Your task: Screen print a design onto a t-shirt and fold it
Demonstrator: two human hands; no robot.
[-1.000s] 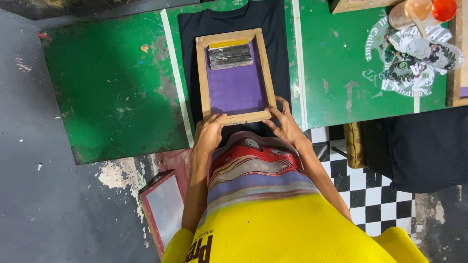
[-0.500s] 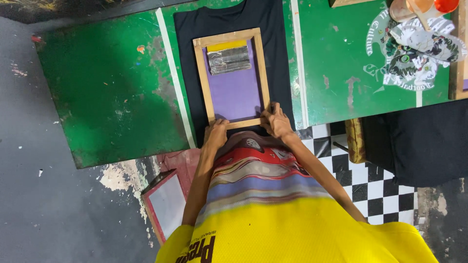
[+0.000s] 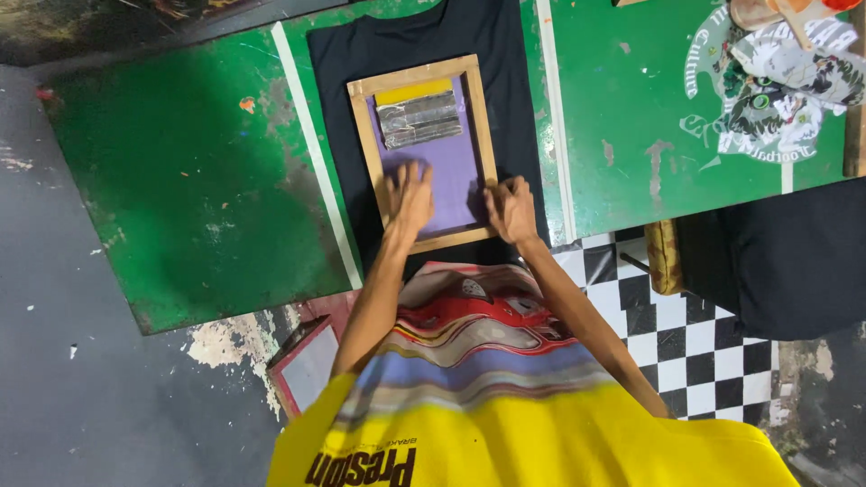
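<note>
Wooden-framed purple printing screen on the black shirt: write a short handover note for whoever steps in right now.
Left hand: flat on the purple mesh of the wooden-framed printing screen, fingers spread.
Right hand: pressing the frame's right side near its lower corner.
The screen lies on the black T-shirt spread over the green table; a silvery foil-wrapped block rests at the mesh's far end.
Done: screen laid on shirt.
Left: block untouched, screen not lifted.

Looking straight down from overhead, fairly high, table (image 3: 180, 180) toward 12 o'clock, torso at 6.
</note>
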